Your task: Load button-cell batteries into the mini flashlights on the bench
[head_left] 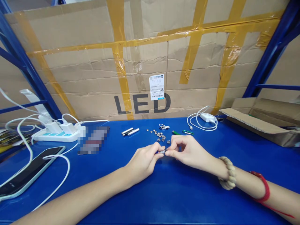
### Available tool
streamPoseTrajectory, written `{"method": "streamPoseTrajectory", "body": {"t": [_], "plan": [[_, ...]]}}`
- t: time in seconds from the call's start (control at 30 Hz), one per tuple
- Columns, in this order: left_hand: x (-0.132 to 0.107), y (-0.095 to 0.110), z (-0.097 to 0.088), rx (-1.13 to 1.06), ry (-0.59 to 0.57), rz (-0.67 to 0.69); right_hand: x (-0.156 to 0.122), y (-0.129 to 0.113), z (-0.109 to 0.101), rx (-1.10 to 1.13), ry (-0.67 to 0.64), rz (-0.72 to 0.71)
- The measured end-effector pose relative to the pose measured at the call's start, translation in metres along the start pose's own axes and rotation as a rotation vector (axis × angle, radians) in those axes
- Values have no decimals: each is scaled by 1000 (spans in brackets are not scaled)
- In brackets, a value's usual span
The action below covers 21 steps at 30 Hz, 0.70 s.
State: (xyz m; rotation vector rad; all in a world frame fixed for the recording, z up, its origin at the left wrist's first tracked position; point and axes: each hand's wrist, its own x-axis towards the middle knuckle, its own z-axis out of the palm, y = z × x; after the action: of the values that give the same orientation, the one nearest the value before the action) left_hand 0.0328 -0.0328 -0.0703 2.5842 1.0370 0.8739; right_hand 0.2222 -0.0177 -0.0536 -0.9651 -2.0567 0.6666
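In the middle of the blue table, my left hand [144, 157] pinches a small silvery cylindrical piece [161, 152] between thumb and fingers. My right hand [187, 151] is closed at the right end of that piece, its fingertips on something small and dark that I cannot make out. The two hands nearly touch. Just beyond them lie several small round metal cells [159, 135], some loose and some standing together. Past my right fingers, a green tube [176, 133] is partly hidden, beside a green carabiner [187, 132]. Silver-and-black tubes [133, 132] rest to the left.
At the back are a white cord loop [164, 127] and a coiled white cable with adapter [207, 118]. An open cardboard box [257, 125] stands right. On the left are a power strip [58, 135], a phone [30, 170] and trailing cables. A large carton [93, 78] forms the back.
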Motion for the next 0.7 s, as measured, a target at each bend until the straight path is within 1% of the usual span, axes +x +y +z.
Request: {"method": "streamPoseTrajectory", "body": {"t": [0.1,0.17,0.3,0.43,0.53,0.7], "plan": [[0,0,0,2,18,4,0,0,3,134,-57,152],[1,1,-1,3,28,4,1,1,3,213,-100,217],[3,2,-2,4,28,17,3,4,0,273,-153,265],[3,2,-2,30,47,56,4,4,-4,291,-212,345],[2,1,-1,41,63,66,4,2,-4,301,-206,375],[2,1,-2,16,58,32,4,0,-2,339,-197,393]]}}
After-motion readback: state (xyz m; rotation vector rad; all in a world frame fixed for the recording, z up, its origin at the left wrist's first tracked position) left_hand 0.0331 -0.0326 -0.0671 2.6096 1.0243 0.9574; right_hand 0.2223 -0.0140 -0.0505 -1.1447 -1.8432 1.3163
